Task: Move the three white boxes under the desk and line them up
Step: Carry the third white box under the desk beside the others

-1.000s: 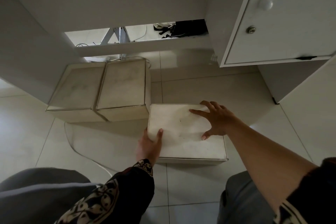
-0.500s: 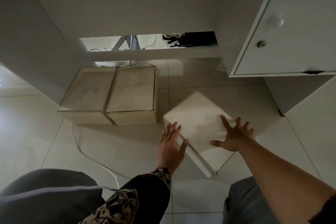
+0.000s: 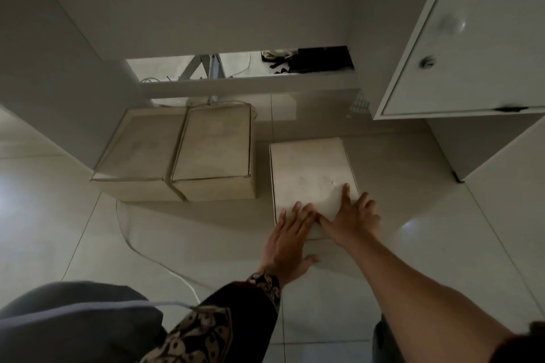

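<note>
- Both hands are flat on the near end of the third white box (image 3: 309,174), fingers spread, palms pressing rather than gripping anything.
- Left hand (image 3: 290,240) sits on the near-left corner of that box, fingertips up on the lid and thumb sticking out toward the floor below the box front. Not curled around anything, just splayed open against it.
- Right hand (image 3: 352,219) is right beside it, touching or nearly touching the left one, fingers laid over the near-right part of the lid. Also open and flat, no grasp.
- The box runs lengthwise away from the hands, squared up with the tile lines, sitting on the floor (image 3: 398,244) under the desk opening.
- Ahead and to the left of the left hand are the other two white boxes (image 3: 177,156), pushed together side by side, touching each other. A narrow gap of floor separates them from the box under the hands.
- A thin white cable (image 3: 138,247) loops over the tiles to the left of the left hand, running out from by the two boxes.
- Up and right of the right hand is a white cabinet door (image 3: 472,47) with a round knob.
</note>
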